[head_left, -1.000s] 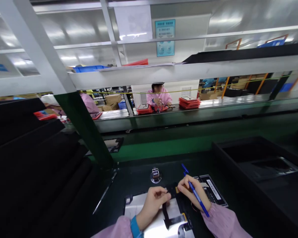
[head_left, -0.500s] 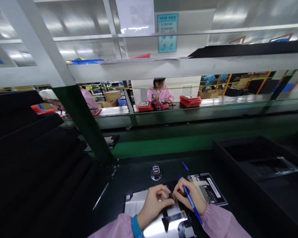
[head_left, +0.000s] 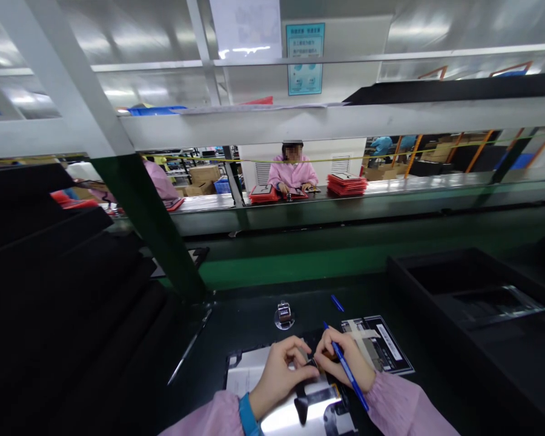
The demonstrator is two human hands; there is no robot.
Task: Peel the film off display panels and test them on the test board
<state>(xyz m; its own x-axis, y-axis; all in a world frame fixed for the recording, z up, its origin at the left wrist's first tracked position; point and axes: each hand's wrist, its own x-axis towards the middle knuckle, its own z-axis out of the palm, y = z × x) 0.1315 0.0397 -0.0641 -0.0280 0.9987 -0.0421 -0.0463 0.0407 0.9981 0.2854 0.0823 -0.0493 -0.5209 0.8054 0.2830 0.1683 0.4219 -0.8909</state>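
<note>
My left hand (head_left: 281,375) is curled, its fingertips pinching a small black part at the top of a black flex cable (head_left: 302,404). That cable lies on a silver panel (head_left: 295,418) on the dark bench. My right hand (head_left: 345,360) is closed round a blue pen (head_left: 345,369) and its fingertips meet my left hand's at the same small part. Both hands touch over the panel's upper edge. Pink sleeves cover both wrists, and a blue band shows on the left one.
A small metal counter (head_left: 284,315) stands just beyond my hands. A blue pen cap (head_left: 336,303) and a black labelled card (head_left: 376,345) lie to the right. Black foam trays (head_left: 63,290) stack at left, a black tray (head_left: 476,290) at right. A person in pink (head_left: 293,172) works across the green conveyor (head_left: 345,254).
My two hands have come together: the right hand with the pen moved left and down to meet the left hand's fingertips. The view tilted slightly.
</note>
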